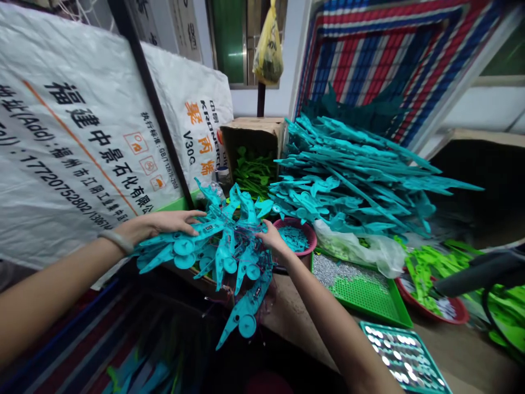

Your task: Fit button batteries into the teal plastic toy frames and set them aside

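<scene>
A tangled heap of teal plastic pieces (227, 241) with round discs, small metal parts and thin dark reddish wires lies between my hands. My left hand (174, 221) rests on the heap's left side, thumb and fingers stretched apart. At the right side, my right hand (274, 238) touches the wired pieces, thumb and forefinger apart; its other fingers are partly hidden. One teal piece (241, 320) hangs down at the front of the heap. What supports the heap underneath is mostly hidden.
Behind right, a tall stack of teal pieces (353, 169) stands near a cardboard box (256, 125) with green parts. A pink bowl (312, 241), a green tray (400, 306), a red basin (461, 314) and a tray of shiny discs (406, 355) line the right. A white sack (82, 60) is left.
</scene>
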Demonstrator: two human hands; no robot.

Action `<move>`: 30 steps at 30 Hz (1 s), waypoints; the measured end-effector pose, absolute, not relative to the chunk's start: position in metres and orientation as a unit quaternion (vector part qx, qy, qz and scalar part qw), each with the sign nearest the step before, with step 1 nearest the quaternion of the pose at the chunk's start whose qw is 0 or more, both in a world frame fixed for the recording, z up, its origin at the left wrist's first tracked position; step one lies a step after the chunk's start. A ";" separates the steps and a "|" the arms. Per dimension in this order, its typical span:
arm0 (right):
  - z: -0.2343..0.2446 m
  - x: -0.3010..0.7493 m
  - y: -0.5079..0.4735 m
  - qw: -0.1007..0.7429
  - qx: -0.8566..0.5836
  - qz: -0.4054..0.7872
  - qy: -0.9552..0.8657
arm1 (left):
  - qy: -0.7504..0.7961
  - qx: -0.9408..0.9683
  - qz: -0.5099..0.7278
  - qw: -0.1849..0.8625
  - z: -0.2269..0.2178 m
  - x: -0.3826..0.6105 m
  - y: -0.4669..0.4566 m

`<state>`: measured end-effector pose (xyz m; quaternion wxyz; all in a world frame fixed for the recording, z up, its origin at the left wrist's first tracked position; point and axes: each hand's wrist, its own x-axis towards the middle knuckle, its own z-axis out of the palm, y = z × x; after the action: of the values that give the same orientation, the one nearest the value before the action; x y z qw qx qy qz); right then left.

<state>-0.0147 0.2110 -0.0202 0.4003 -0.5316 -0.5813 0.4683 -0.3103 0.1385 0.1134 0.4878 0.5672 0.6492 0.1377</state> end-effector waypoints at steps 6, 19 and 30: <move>0.012 0.001 0.198 0.326 -0.575 0.347 -0.666 | 0.662 0.661 0.090 0.342 0.099 -0.307 0.137; 0.055 -0.003 0.169 0.362 -0.473 0.423 -0.683 | 0.668 0.639 0.157 0.348 0.126 -0.257 0.112; 0.029 0.028 0.164 0.482 -0.519 0.409 -0.575 | 0.694 0.687 0.193 0.093 0.105 -0.208 0.073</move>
<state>0.0275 0.1643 0.0293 0.4824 -0.5190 -0.5748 0.4094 -0.2082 0.0727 0.1050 0.0931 0.6874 0.6941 0.1928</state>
